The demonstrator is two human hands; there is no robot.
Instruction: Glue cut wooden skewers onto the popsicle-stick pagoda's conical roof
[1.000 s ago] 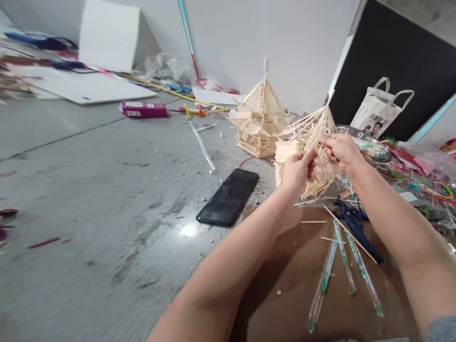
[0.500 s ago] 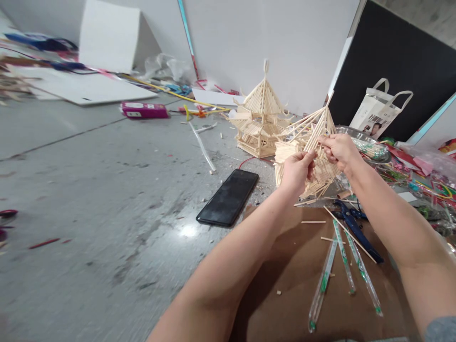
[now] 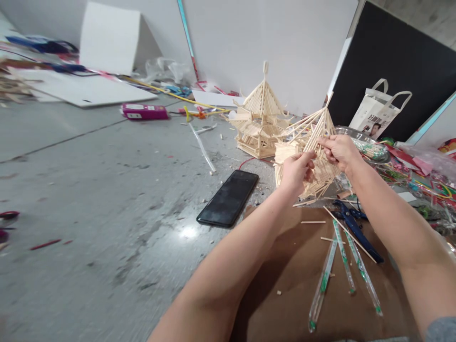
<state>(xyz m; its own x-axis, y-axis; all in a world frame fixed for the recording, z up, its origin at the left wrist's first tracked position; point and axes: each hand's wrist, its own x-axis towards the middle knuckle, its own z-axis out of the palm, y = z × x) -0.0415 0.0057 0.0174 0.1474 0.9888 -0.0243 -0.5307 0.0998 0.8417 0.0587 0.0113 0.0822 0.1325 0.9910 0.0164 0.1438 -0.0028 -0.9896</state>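
Grey floor [image 3: 89, 190], pale half-built stick pagoda [image 3: 313, 156], both hands pinching

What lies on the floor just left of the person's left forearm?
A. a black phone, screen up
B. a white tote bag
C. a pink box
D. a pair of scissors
A: the black phone lies flat on the grey floor beside the left forearm, while both hands, left hand and right hand, grip the stick model further right.
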